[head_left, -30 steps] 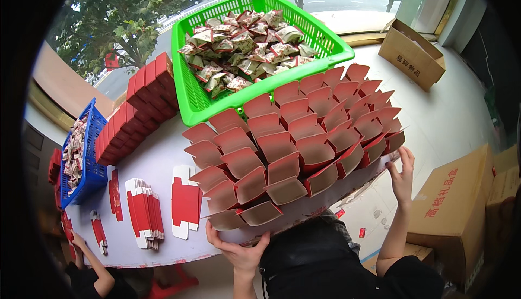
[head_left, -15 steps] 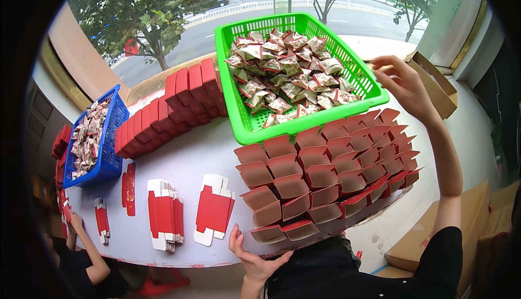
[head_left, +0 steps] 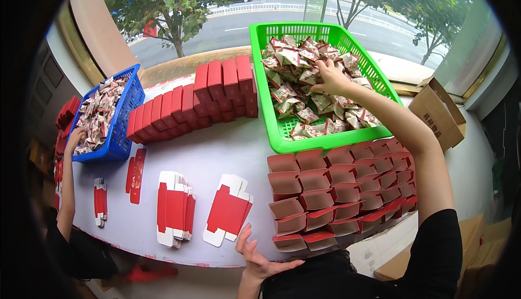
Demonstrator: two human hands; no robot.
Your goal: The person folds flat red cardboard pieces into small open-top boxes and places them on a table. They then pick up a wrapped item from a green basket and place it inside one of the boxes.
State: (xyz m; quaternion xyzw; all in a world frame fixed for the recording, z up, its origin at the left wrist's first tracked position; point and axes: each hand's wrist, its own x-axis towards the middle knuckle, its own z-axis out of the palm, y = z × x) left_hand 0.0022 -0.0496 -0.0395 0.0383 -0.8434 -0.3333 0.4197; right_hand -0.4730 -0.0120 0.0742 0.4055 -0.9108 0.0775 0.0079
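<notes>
My right hand (head_left: pixel 334 79) is inside the green basket (head_left: pixel 274 144), among many small white-and-red patterned packets (head_left: pixel 287 55). Its thumb and fingers are apart at the packets, with nothing clearly gripped. My left hand (head_left: pixel 260 261) is held palm up at the table's near edge, thumb stretched out and fingers loosely bent, holding nothing. Just right of it stand rows of red cartons (head_left: pixel 317 201) with raised, open flaps, packed close together in front of the basket. Flat red-and-white carton blanks (head_left: pixel 228 212) lie on the table left of these rows.
A stack of closed red boxes (head_left: pixel 214 84) stands left of the basket. More carton blanks (head_left: pixel 172 209) lie nearby. At the far left, another person's hand (head_left: pixel 77 139) touches a blue basket (head_left: pixel 127 114) of packets. A brown cardboard box (head_left: pixel 434 114) sits at right.
My right hand has moved from beside the green basket's right rim into the packets. My left hand stays by the edge. The other person's hand has moved up to the blue basket.
</notes>
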